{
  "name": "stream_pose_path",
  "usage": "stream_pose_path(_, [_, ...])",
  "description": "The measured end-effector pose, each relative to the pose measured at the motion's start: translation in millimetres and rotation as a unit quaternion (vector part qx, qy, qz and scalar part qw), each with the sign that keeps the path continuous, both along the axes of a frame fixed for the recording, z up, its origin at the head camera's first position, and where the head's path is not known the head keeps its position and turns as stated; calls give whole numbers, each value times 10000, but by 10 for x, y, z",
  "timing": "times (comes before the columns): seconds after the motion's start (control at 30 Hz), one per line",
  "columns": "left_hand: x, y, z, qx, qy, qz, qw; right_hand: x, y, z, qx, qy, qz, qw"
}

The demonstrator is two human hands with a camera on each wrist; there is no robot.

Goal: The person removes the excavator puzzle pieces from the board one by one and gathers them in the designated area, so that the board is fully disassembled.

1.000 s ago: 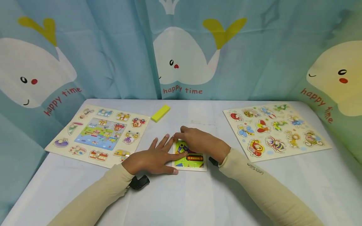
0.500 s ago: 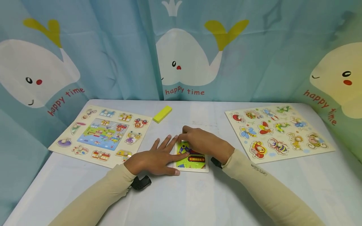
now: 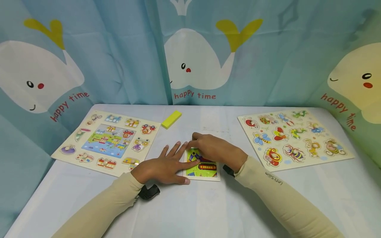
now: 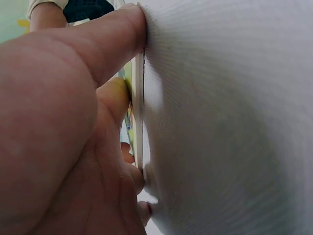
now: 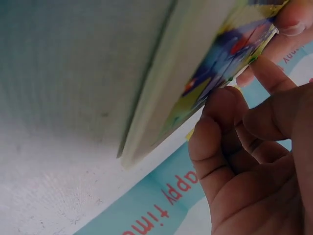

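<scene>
A small square jigsaw puzzle (image 3: 202,173), with a purple and red digger on green inside a pale frame, lies flat on the table. My left hand (image 3: 162,168) is spread at its left side, the index finger reaching onto the picture and the thumb by the lower left corner. Over the puzzle's upper part bends my right hand (image 3: 215,148). The right wrist view shows that hand's fingers (image 5: 220,107) curled, with fingertips touching the picture's edge. Whether they pinch a piece is hidden. In the left wrist view, the puzzle's frame (image 4: 139,112) is seen edge-on beside the fingers.
At left lies a knob puzzle board (image 3: 69,132) with vehicles around a town picture. An insect knob puzzle board (image 3: 288,140) lies at right. A yellow block (image 3: 171,119) stands near the back edge of the table (image 3: 205,211). Behind hangs a whale-print curtain (image 3: 125,66).
The whole head view has shifted slightly right and down. Both hands keep their places on the small jigsaw puzzle, with no clear movement of the fingers.
</scene>
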State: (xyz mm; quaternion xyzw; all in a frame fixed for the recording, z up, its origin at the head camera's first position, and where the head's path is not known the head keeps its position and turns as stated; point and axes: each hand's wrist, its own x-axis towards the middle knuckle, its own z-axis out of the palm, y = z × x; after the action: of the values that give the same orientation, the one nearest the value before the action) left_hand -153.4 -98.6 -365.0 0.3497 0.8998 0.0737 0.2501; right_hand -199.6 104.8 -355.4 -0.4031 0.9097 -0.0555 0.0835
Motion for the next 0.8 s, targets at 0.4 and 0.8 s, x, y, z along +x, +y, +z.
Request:
stream_pose_path(0.4, [-7, -3, -3, 7, -4, -86, 10000, -6, -28, -9, 490, 672, 349, 9959])
stream_pose_path(0.8, [1, 13, 13, -95, -56, 35, 9999, -57, -49, -10, -473, -59, 207, 9986])
